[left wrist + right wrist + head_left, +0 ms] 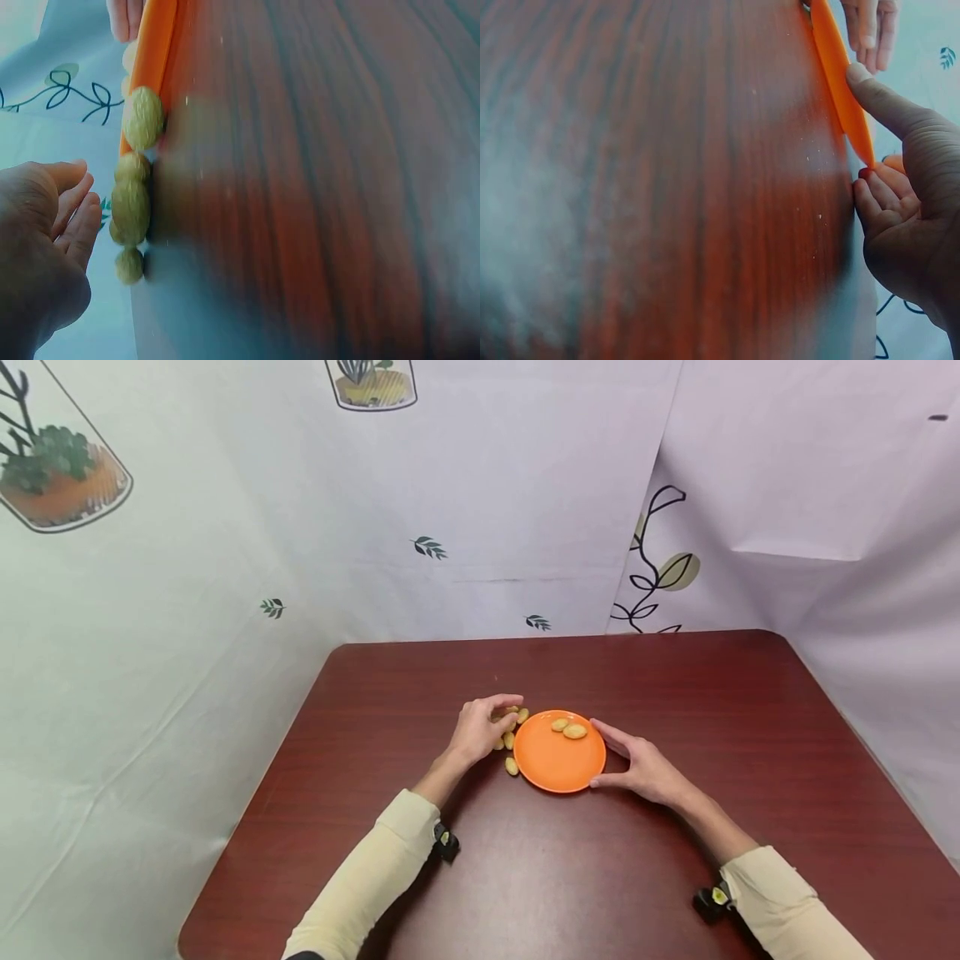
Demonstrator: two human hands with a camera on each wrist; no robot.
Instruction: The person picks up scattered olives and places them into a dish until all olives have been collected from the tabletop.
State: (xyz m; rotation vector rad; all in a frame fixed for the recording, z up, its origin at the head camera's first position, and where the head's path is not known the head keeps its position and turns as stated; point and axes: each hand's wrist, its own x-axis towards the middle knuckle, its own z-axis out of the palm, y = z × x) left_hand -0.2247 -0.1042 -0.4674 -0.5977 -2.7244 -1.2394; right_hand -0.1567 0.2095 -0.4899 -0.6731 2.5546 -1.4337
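An orange plate [555, 766] lies on the table, with two walnut-like tan nuts [574, 732] near its far rim. My right hand [647, 768] holds the plate's right edge, thumb [885, 101] on the near side and fingers round the far side. Left of the plate is a loose group of several more nuts [131, 206], one of them [512, 766] nearer to me. Over this group hovers my left hand [477, 728], its thumb and fingers bent and apart. In the left wrist view nothing shows between those fingers [82, 225]. Part of the group is hidden under the hand in the head view.
The dark red-brown table [525, 877] has rounded far corners. Pale printed cloth [510, 485] hangs behind it and along both sides. A small black device [446, 842] is strapped at my left wrist, and another one [711, 903] at my right.
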